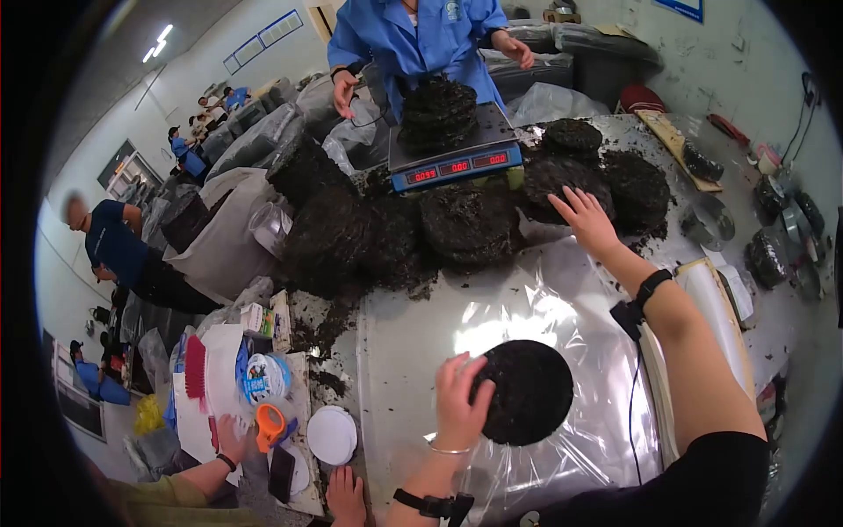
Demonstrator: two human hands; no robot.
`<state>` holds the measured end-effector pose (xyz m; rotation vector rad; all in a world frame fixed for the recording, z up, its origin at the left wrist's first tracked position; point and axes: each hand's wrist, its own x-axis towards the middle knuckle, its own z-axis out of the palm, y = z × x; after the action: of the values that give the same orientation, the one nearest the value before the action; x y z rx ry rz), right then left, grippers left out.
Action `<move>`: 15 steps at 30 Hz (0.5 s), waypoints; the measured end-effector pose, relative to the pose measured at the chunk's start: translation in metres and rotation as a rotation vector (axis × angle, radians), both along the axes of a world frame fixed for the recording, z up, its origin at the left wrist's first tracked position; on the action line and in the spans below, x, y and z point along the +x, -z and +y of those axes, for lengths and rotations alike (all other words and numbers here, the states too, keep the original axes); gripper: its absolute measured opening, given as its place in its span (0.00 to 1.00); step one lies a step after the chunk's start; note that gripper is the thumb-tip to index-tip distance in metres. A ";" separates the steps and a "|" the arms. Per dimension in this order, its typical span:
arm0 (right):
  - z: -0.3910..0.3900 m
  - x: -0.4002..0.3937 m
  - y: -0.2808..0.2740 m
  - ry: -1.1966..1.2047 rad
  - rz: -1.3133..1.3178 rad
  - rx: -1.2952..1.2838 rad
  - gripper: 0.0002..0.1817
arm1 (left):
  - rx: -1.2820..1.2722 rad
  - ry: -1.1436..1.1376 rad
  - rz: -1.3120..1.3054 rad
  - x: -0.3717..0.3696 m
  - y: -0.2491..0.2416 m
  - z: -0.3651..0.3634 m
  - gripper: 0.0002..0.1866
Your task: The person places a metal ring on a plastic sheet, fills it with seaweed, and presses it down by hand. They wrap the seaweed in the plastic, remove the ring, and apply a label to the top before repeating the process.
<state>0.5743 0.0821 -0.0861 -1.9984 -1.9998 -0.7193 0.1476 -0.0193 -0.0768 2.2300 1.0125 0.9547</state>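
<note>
A round, flat black cake (527, 393), which looks like dried seaweed, lies on clear plastic film (413, 342) over the table. At its left edge is my left hand (461, 400), fingers apart, the thumb reaching over the cake. My right hand (587, 220) stretches forward, fingers spread over a dark stack of similar cakes (558, 180). More dark stacks (470, 224) stand in a row behind the film. Behind them a blue digital scale (457, 167) carries a dark stack (439, 110), and red figures show on its display.
A co-worker in a blue coat (421, 44) stands behind the scale, both hands apart beside it. Another person's hands (347, 496) are at lower left, near an orange tape dispenser (272, 426), a white round lid (332, 435) and a phone (281, 474). Metal rings (707, 220) lie right.
</note>
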 end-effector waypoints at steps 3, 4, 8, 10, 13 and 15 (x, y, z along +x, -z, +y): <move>-0.083 -0.064 -0.099 -0.275 -0.085 0.131 0.37 | -0.651 -0.070 -0.762 0.000 -0.024 0.002 0.22; -0.112 -0.089 -0.116 -0.377 -0.085 0.166 0.34 | -0.817 -0.070 -0.898 0.004 -0.052 -0.005 0.23; -0.222 -0.193 -0.122 -0.688 -0.061 0.130 0.29 | -1.132 0.049 -1.022 0.013 -0.098 -0.043 0.25; -0.262 -0.223 -0.104 -0.685 0.050 -0.077 0.31 | -1.051 -0.091 -0.989 0.008 -0.074 -0.064 0.27; -0.293 -0.204 -0.095 -0.577 0.606 -0.141 0.52 | -1.095 -0.091 -1.044 -0.017 -0.042 -0.088 0.29; -0.290 -0.202 -0.069 -0.280 1.317 -0.027 0.58 | -1.080 -0.144 -1.053 -0.028 -0.036 -0.105 0.29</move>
<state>0.3718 -0.2078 -0.0174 -1.4220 -1.3284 0.5901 0.1201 -0.1242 -0.0409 0.6134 0.8226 1.0555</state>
